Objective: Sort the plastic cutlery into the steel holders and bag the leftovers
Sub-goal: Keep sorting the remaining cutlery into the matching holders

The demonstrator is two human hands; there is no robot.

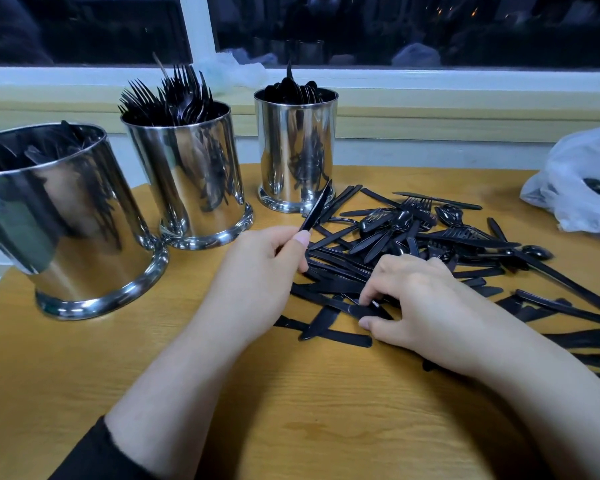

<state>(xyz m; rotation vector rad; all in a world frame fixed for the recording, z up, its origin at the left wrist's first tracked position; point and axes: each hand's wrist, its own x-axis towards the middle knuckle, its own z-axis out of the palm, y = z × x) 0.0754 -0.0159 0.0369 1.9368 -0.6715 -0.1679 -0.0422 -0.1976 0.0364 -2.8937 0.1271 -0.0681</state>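
Three steel holders (184,174) stand at the back left of the tabletop (84,375), probably one per type, with the mixed cutlery pile (413,244) to their right. The left hand (257,271) grips a knife (315,211) blade-up, seemingly bound for a holder. The right hand's (416,303) fingers (369,296) pinch another knife (357,308) lying in the pile; the leftovers bag (575,181) waits far right.

Even indoor light, glare on holders (187,174), edges warped

Black plastic cutlery (413,244), shiny silver steel holders (191,174), a yellowish wood-grain surface (291,410), a translucent white bag (582,181), a black sleeve (94,455).
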